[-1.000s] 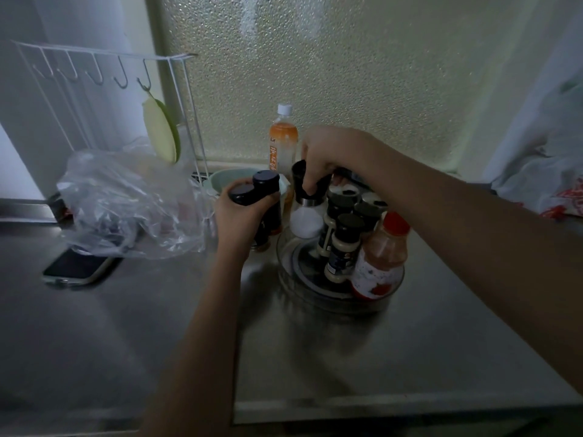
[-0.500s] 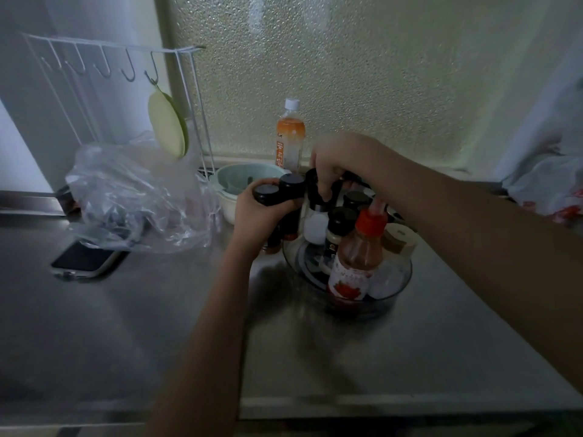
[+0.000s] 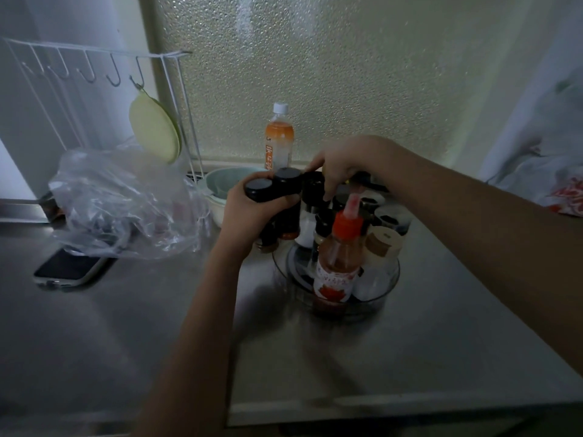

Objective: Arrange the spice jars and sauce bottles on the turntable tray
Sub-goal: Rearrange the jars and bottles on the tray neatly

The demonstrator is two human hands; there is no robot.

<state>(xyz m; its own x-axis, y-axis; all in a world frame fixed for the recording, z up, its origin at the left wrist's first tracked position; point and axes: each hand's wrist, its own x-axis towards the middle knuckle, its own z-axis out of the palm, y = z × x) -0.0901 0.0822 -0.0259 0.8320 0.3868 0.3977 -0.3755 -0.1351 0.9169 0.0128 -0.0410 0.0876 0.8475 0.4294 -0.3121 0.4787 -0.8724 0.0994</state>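
Stainless steel countertop (image 3: 126, 342) ran under a pebbled glass window (image 3: 331, 74), dim light all round. Toward the back of the counter, right of centre, sat the clear turntable tray (image 3: 389, 287), crowded with jars and bottles. At its near rim stood the red-capped sauce bottle (image 3: 342, 257), upright, and just to its right a clear jar with a pale lid (image 3: 383, 244); behind them, dark-lidded spice jars (image 3: 392, 217) packed the far side. The left hand (image 3: 252, 212) came in at the tray's left edge, fingers clamped round two black-capped spice jars (image 3: 273, 187) held side by side, their bases just above the tray's rim or at it; which one, I could not tell. The right hand (image 3: 345, 162) hovered over the back of the tray, fingers curled down onto the black top of a white-bodied shaker (image 3: 310, 209); whether it was truly pinching that top or only touching it was not clear. Off the tray, an orange drink bottle with a white cap (image 3: 279, 137) stood at the back edge against the window, with a pale bowl (image 3: 220, 187) just in front of it. Over on the left lay a crumpled clear plastic bag (image 3: 123, 203), a phone (image 3: 71, 269) flat beside it, and a white wire hook rack (image 3: 94, 67) with a pale green disc (image 3: 154, 130) hanging from it.
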